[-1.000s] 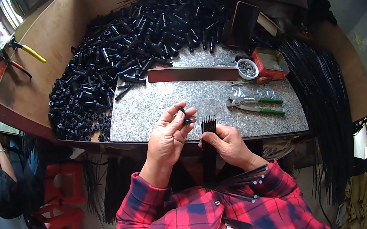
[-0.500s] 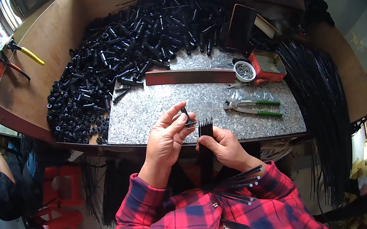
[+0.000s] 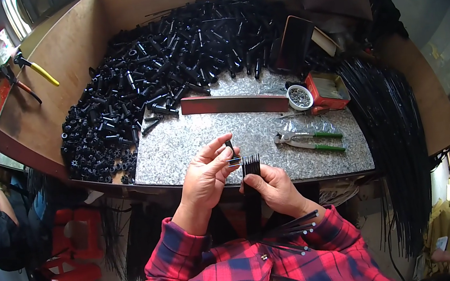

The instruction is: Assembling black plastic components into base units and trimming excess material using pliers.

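My left hand (image 3: pixel 202 181) is closed over the near edge of the table, pinching a small black piece (image 3: pixel 230 145) between thumb and fingers. Thin shiny pins or wires (image 3: pixel 233 163) stick out from its fingertips towards the right. Facing it, my right hand (image 3: pixel 275 189) grips a flat bundle of thin black rods (image 3: pixel 250 167). Their tips stand up in a row like comb teeth, and the lower ends run down towards my lap. More black rods with pale round ends (image 3: pixel 306 225) lie across my right forearm.
A heap of black tubular parts (image 3: pixel 167 56) covers the table's back and left. On the speckled top (image 3: pixel 180 147) are a dark red bar (image 3: pixel 234 104), a white cup of metal bits (image 3: pixel 300 97), a red box (image 3: pixel 327 91) and green-handled pliers (image 3: pixel 311 142). Long black rods (image 3: pixel 391 134) hang at right.
The whole view has shifted a little, so the table sits lower. Both my hands keep almost the same hold. At the lower right edge, another person's arm has moved down.
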The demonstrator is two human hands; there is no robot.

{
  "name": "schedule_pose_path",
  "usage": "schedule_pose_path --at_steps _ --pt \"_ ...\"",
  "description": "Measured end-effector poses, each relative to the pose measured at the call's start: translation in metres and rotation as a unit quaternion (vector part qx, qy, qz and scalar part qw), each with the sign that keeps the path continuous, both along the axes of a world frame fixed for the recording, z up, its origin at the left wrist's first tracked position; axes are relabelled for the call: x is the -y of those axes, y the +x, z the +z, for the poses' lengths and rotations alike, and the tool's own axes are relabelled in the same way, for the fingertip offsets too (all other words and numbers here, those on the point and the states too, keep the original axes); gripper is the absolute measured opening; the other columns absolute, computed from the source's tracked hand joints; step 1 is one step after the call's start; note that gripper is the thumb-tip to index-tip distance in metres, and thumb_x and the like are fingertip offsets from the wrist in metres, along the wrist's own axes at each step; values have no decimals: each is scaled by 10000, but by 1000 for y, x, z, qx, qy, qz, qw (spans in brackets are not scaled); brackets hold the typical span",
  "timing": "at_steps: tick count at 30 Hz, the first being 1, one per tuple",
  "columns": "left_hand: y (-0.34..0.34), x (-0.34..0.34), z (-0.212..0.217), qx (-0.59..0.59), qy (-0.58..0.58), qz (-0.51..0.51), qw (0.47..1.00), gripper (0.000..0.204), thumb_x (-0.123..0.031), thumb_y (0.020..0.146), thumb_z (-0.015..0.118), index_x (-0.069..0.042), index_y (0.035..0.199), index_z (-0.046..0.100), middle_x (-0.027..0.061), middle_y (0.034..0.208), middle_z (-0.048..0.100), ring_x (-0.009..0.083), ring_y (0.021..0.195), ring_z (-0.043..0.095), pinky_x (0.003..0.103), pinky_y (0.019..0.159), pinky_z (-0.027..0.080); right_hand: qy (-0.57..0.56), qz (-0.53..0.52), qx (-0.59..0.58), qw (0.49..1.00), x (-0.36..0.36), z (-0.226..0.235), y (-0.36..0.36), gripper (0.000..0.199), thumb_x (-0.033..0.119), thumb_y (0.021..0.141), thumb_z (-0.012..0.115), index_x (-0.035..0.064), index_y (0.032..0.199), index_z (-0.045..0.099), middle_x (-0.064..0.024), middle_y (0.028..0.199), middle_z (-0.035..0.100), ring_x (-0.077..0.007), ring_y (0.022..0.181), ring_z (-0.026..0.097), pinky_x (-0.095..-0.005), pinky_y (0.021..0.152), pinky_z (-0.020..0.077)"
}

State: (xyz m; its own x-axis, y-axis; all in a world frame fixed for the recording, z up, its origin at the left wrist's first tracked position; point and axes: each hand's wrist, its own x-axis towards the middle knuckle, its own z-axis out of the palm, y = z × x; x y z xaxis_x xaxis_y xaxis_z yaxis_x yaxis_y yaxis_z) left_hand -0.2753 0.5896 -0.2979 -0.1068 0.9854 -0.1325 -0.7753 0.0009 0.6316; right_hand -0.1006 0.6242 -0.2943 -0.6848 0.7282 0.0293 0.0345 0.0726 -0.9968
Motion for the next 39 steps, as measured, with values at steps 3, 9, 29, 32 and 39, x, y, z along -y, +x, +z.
schedule_pose_path --at_steps 3,9,29,32,39 --pt "-3 0 -2 9 6 -3 1000 378 -26 897 579 -3 1268 513 119 1030 642 185 962 636 287 816 545 4 -2 22 1000 0 0 0 227 216 952 552 8 885 615 -30 757 628 -85 731 573 -257 668 465" --pt "-5 0 -3 14 13 -20 1000 388 -16 889 578 4 1270 507 180 1083 636 225 969 648 312 843 549 2 -1 15 1000 0 -1 -2 224 215 947 560 7 887 616 -37 759 634 -91 728 579 -264 662 467" --pt "-7 1 -1 -33 48 -55 997 380 -34 864 628 15 1231 544 143 1150 618 201 1012 628 310 845 528 12 4 17 1000 -1 1 -3 208 203 926 596 13 1005 628 -42 770 643 -83 722 579 -268 651 472" --pt "-13 -1 -17 -34 60 -67 995 326 -30 863 629 12 1183 584 150 1172 608 206 1012 626 313 857 521 25 0 32 999 0 5 -4 204 192 917 606 7 999 630 -51 773 644 -85 720 580 -272 649 471" --pt "-13 8 -8 -103 71 -46 991 274 0 857 623 7 1130 613 144 1149 618 209 1021 616 323 896 502 36 -10 39 999 -3 5 -6 165 169 923 597 8 947 621 -14 772 642 -69 734 576 -246 659 476"
